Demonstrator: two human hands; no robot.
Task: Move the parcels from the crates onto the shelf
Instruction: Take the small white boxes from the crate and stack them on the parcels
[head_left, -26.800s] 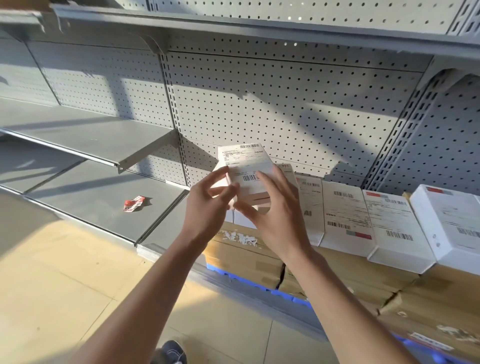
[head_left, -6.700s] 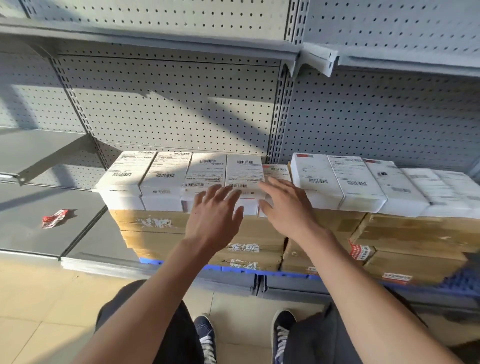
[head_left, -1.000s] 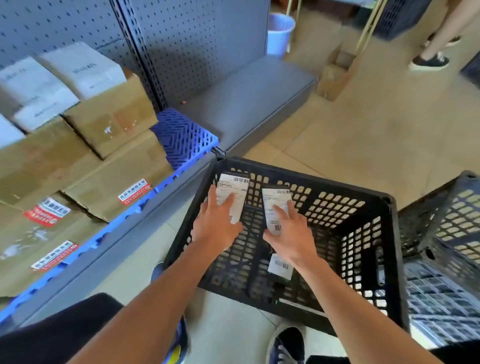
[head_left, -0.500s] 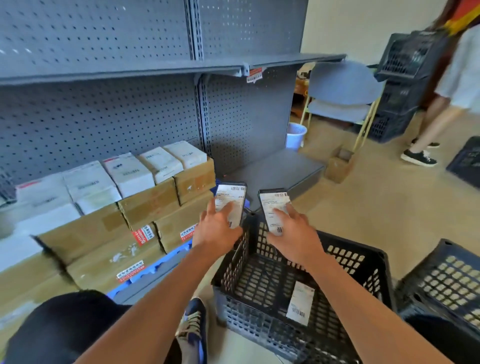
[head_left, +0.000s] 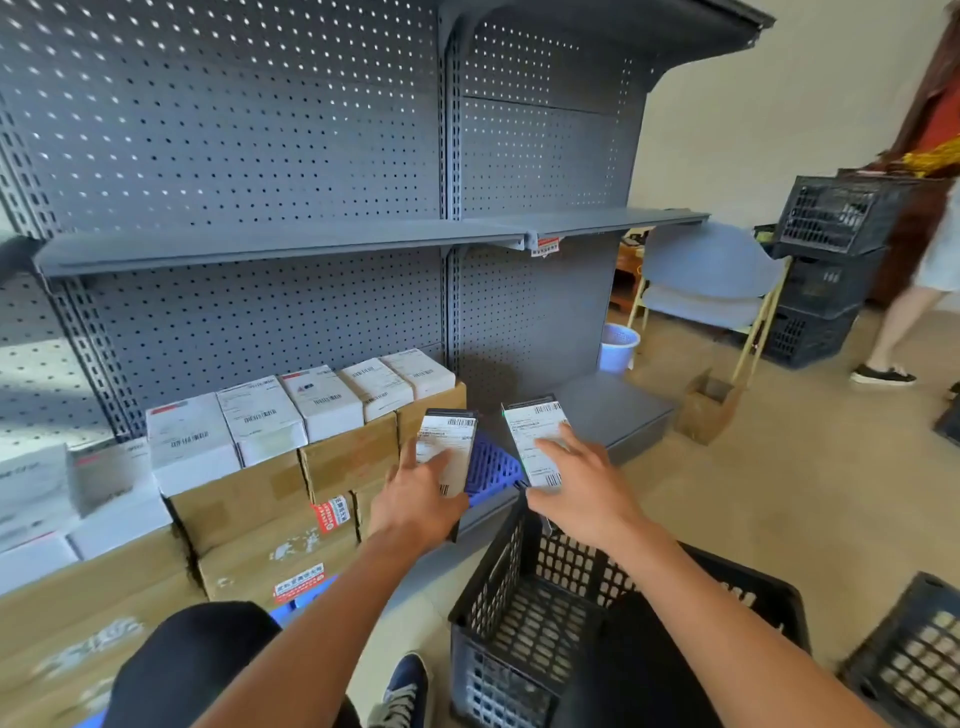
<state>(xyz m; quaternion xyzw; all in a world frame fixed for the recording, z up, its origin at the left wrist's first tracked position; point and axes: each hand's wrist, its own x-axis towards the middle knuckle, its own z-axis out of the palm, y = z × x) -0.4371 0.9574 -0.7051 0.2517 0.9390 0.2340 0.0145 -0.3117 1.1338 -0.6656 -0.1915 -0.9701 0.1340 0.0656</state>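
Your left hand (head_left: 415, 506) had its grip curled round a white-labelled parcel (head_left: 447, 451), thumb across the label, and your right hand (head_left: 584, 496) gripped a second parcel (head_left: 535, 441) the same way, fingers spread over its label. You held both parcels up side by side, apart from each other, above the far left corner of the black crate (head_left: 524, 613) that stood on the floor under your forearms. Past them, the grey shelf unit (head_left: 291, 244) rose with its pegboard back, and its middle shelf board ran bare across the view. Down on the bottom shelf, a row of white boxes (head_left: 322, 400) sat on top of brown cartons (head_left: 244, 514), reaching towards the shelf's right-hand bay; a blue slatted tray (head_left: 493, 462) peeked out just behind your left parcel. Another black crate (head_left: 914, 660) showed at the lower right edge. Further off stood a blue chair (head_left: 706, 270), a pale bin (head_left: 618, 347), a small open carton (head_left: 709, 402), stacked dark crates (head_left: 826, 260) and another person's legs (head_left: 898, 332).
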